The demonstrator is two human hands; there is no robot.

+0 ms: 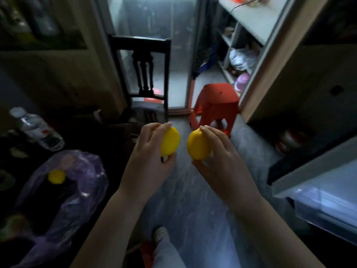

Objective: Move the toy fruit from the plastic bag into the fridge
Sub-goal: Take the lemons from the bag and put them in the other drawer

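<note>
Hands are up in the middle, over the grey floor (pixel 193 190). The left hand (pixel 148 149) holds a yellow toy half (pixel 171 142). Its fingers curl over the top and its thumb is under it. The right hand (pixel 218 151) holds a second yellow half (pixel 198 146) the same way, with fingers on top and thumb below. The two halves are near each other but do not touch. A small gap sits between them. Each one looks like half of a round yellow fruit.

The plastic bag (pixel 77 190) is low on the left, on a dark surface (pixel 108 144). It is see-through and a bit purple. A small yellow toy (pixel 56 176) sits inside it. The other things in the bag are too dark to tell. A water bottle (pixel 36 128) with a white cap is behind the bag.

The fridge (pixel 309 178) is on the right. Its lower part is open, and a clear drawer (pixel 332 206) glows with light. Both halves are out of the bag and outside the fridge, well to the left of the drawer.

A dark wooden chair (pixel 143 74) stands ahead. A red stool (pixel 216 101) stands to the right of it. White shelves (pixel 249 26) with small things on them are at the top right. A foot in a white shoe (pixel 161 234) shows at the bottom.
</note>
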